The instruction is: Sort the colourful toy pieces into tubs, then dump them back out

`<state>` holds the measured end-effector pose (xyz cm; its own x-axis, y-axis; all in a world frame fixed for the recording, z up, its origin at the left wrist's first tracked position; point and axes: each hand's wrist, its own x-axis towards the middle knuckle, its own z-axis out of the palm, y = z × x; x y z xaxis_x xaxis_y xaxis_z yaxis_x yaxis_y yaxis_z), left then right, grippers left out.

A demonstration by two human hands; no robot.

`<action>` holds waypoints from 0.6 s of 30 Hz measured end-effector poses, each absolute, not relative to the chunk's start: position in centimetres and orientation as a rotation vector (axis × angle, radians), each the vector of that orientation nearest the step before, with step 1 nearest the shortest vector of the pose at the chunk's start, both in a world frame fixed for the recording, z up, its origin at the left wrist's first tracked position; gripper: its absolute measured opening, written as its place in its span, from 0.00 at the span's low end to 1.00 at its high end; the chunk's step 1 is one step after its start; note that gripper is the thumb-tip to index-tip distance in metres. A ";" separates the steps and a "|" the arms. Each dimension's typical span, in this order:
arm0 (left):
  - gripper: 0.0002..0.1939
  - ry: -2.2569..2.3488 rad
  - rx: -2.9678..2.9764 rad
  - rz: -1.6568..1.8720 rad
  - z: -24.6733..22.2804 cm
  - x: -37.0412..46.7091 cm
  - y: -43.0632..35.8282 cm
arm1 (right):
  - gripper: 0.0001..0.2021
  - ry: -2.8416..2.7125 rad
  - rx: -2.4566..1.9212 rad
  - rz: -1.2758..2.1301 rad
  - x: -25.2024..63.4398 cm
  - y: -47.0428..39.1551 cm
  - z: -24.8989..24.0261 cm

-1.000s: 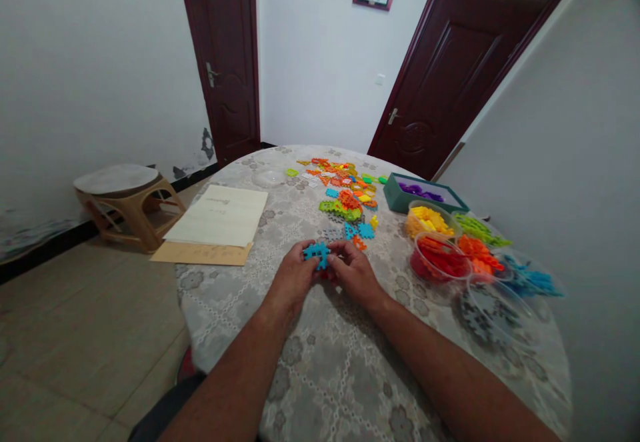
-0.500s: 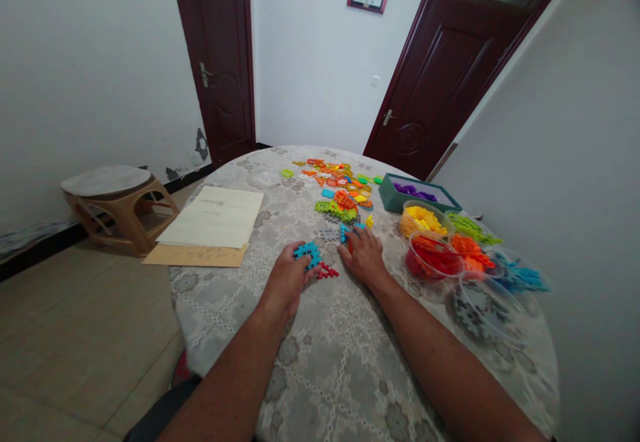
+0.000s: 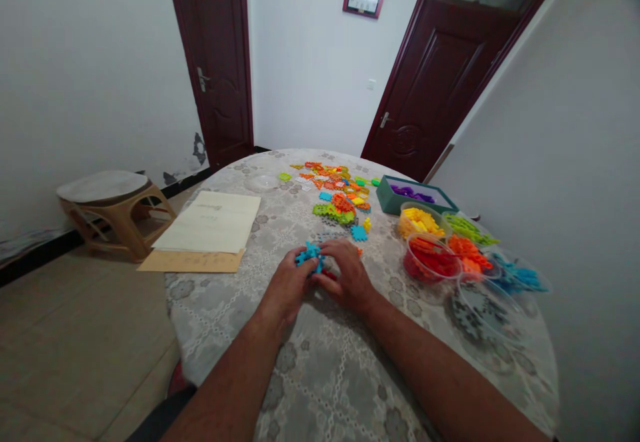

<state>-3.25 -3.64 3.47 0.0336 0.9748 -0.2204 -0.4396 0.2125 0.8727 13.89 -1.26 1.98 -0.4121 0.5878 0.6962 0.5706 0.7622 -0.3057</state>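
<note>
My left hand (image 3: 284, 287) is closed around blue interlocking plastic pieces (image 3: 308, 254) with toothed edges, held just over the table. From the right, my right hand (image 3: 349, 277) pinches the same blue cluster, its fingertips meeting the left hand's; exactly which piece it grips is partly hidden. Under the hands a red toothed piece (image 3: 330, 274) shows in part. Beyond my right knuckles lies a blue square piece (image 3: 359, 233). An orange bit (image 3: 359, 251) peeks out beside the right hand. Grey pieces (image 3: 330, 236) lie flat just past the hands.
Several tubs of sorted pieces stand at right, among them red (image 3: 433, 259), yellow (image 3: 423, 222) and grey (image 3: 480, 309). A green box (image 3: 387, 199) holds purple pieces. Mixed pieces (image 3: 343, 205) spread toward the far side. Paper sheets (image 3: 207, 219) lie at left, near a stool (image 3: 115, 212).
My right hand has come back from the blue pieces on the table and joined the left hand at the blue cluster. A blue square piece is now uncovered on the table.
</note>
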 end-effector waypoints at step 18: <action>0.43 1.031 0.625 1.240 4.6 -3.0 -4.1 | 0.24 -1.899 -2.007 -0.185 19.9 3.6 -1.4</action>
<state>-3.04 -4.14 4.64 -0.0072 0.9574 -0.2888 -0.4587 0.2535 0.8517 19.86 3.63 -1.44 0.0830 0.9356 0.3431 0.9842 -0.0230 -0.1755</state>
